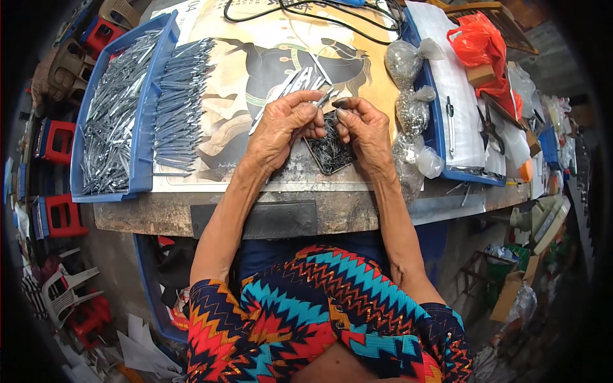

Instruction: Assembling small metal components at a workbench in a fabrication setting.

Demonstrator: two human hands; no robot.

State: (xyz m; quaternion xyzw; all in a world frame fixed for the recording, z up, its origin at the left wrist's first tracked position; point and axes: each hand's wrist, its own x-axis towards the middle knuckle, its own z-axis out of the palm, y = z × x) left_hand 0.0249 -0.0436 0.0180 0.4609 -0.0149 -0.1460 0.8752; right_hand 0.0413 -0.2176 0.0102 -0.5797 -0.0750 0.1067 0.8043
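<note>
Above the middle of the table, my left hand [285, 126] is closed in a pinch on a slim grey metal piece [328, 98]. Facing it, my right hand [366, 129] has thumb and fingers pressed together near the tip of that piece; whatever sits between them is too small to make out. Under the hands lies a small dark tray [330, 167] of fine dark metal pins. Beyond my left hand is a loose pile of slim metal pieces [300, 83]. More such pieces [182, 105] lie in a dense row on the left.
A blue bin [137, 156] full of metal pieces stands at left. Clear bags of small parts [412, 115] line the right, beside another blue tray [435, 137]. Farther right are a drawing compass [451, 127], pliers [490, 132] and a red plastic bag [479, 48]. A black cable [300, 11] crosses the back.
</note>
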